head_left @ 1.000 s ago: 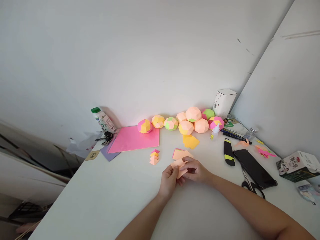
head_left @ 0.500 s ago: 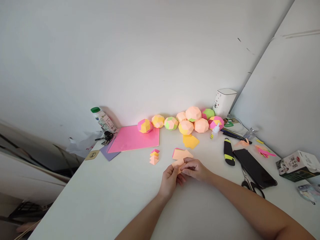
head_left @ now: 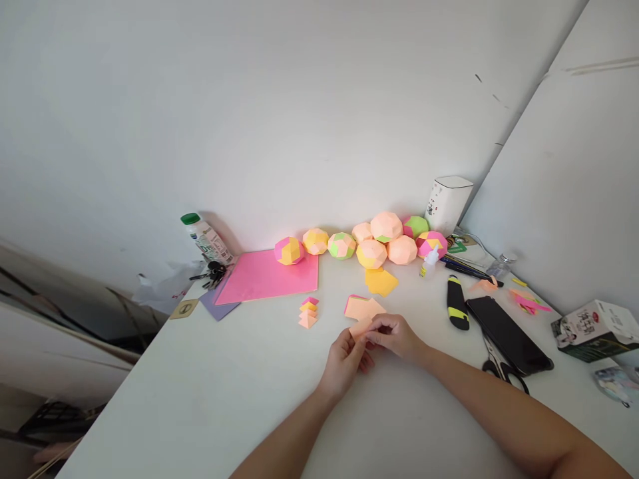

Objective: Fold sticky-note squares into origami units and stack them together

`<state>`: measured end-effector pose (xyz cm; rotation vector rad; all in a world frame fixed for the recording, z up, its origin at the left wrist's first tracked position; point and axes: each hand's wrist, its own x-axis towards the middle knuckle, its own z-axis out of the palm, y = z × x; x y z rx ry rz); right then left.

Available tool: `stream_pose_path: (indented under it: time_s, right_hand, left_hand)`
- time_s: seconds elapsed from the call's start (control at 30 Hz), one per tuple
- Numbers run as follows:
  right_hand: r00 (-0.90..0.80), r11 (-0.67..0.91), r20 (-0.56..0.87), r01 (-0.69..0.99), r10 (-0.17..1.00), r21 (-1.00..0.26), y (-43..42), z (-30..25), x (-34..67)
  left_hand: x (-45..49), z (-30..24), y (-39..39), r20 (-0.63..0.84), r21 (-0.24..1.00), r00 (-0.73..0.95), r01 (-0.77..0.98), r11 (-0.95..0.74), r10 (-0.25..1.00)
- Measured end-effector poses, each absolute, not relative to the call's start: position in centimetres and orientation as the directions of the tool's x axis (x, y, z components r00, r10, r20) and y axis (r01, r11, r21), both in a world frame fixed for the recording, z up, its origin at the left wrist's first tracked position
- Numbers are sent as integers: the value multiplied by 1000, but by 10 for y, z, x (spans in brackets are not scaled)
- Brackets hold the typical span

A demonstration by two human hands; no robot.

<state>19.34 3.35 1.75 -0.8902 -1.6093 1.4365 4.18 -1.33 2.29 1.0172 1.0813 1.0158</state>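
My left hand [head_left: 343,361] and my right hand [head_left: 397,336] meet over the white table [head_left: 210,392], both pinched on a small peach paper square [head_left: 360,328] that is folded between the fingertips. Just behind the hands lies a short stack of peach and pink paper squares [head_left: 363,307]. A small pile of folded paper units [head_left: 308,313] sits to the left of that stack. Loose yellow squares [head_left: 381,281] lie further back.
Several paper polyhedron balls [head_left: 372,243] line the wall. A pink sheet [head_left: 269,277], a bottle [head_left: 206,238] and keys [head_left: 213,273] are at the back left. To the right lie a glue bottle [head_left: 429,261], utility knife [head_left: 456,304], black phone [head_left: 506,334], scissors [head_left: 504,369] and a carton [head_left: 594,330].
The peach paper has been folded smaller between my fingers, and both hands have shifted slightly up and away from me.
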Motion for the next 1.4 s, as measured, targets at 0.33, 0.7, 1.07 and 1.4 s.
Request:
stream_pose_path:
  time_s: [0.33, 0.7, 1.07, 1.4]
  right_hand:
    - [-439, 92, 83, -1, 895, -996, 34, 14, 194]
    - [-422, 66, 50, 23, 905, -998, 33, 13, 193]
    - [-399, 19, 5, 31, 917, -999, 36, 13, 194]
    - [-555, 13, 20, -16, 832, -1000, 35, 19, 195]
  left_hand:
    - [43, 22, -12, -217, 959, 169, -148, 243, 961]
    - [44, 19, -12, -196, 966, 166, -138, 220, 966]
    - [43, 19, -12, -205, 964, 150, -143, 226, 967]
    - [40, 20, -11, -176, 953, 165, -217, 209, 971]
